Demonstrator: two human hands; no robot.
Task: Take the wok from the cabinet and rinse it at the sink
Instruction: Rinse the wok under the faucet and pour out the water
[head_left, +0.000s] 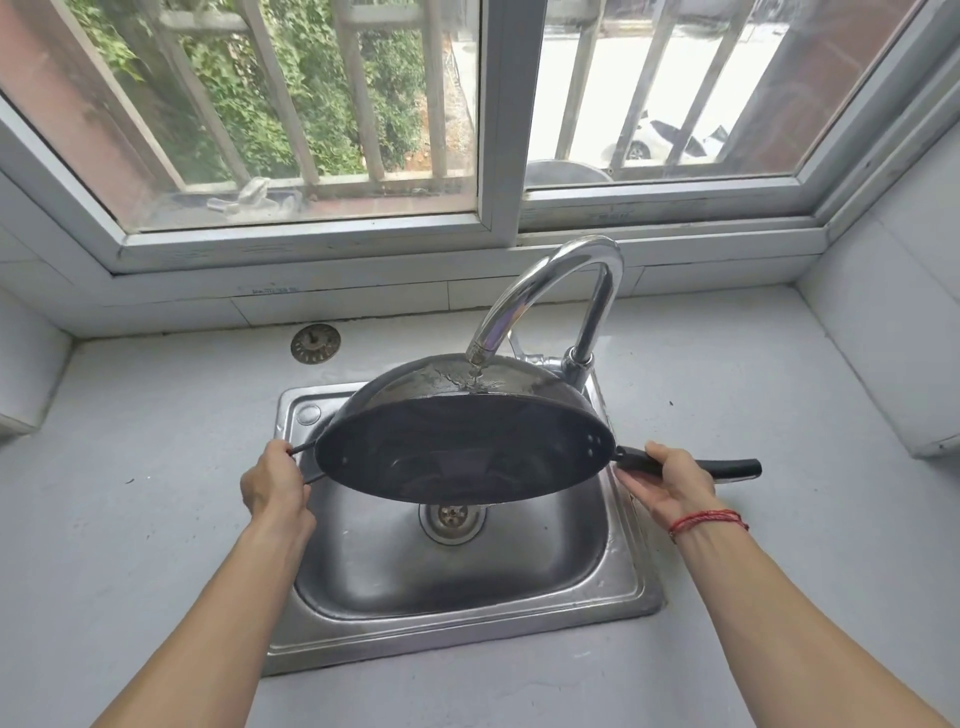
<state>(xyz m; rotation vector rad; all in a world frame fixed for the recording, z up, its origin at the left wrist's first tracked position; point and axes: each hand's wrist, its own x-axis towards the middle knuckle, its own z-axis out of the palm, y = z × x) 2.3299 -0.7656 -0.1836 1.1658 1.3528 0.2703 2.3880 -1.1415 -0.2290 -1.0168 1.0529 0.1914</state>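
Observation:
A dark wok (457, 457) hangs tilted over the steel sink (631, 571), its open side turned toward me and its grey underside up. Water from the chrome tap (550, 291) falls onto that underside and splashes. My left hand (272, 483) grips the small wire loop handle on the wok's left rim. My right hand (670, 483) grips the long black handle (737, 467) on the right, with a red string around the wrist.
A grey counter (156, 519) surrounds the sink. A round metal sink strainer (315, 344) lies on the counter behind the sink at the left. The drain (452, 517) shows under the wok. A barred window (322, 104) runs along the back wall.

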